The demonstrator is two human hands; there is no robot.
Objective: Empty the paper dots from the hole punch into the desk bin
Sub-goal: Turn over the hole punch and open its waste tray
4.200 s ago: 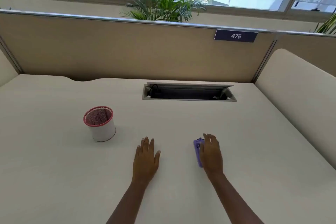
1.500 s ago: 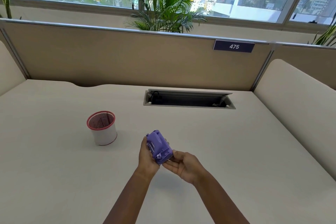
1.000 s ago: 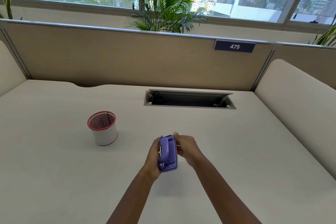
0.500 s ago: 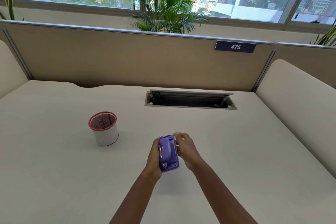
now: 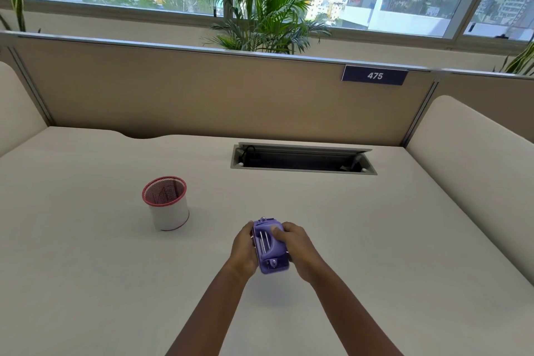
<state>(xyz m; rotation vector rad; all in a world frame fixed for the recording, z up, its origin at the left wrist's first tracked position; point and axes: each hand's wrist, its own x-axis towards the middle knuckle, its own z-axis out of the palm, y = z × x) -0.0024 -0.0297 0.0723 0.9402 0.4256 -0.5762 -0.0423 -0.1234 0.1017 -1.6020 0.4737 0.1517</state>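
A small purple hole punch (image 5: 271, 251) is held above the desk between both hands, lengthwise away from me. My left hand (image 5: 244, 247) grips its left side. My right hand (image 5: 294, 246) grips its right side, thumb lying on top of the punch. The desk bin (image 5: 167, 205), a small white cylinder with a red mesh rim, stands upright on the desk to the left of and beyond the hands, well apart from them. No paper dots are visible.
A recessed cable tray (image 5: 303, 159) opens in the desk beyond the hands. Beige partition panels (image 5: 202, 89) close off the back and sides; the back one carries a "475" plate (image 5: 374, 75).
The right hand took the punch from the desk and brought it to the left hand. Both hands have turned it; in the last half second it tilted slightly while staying in place.
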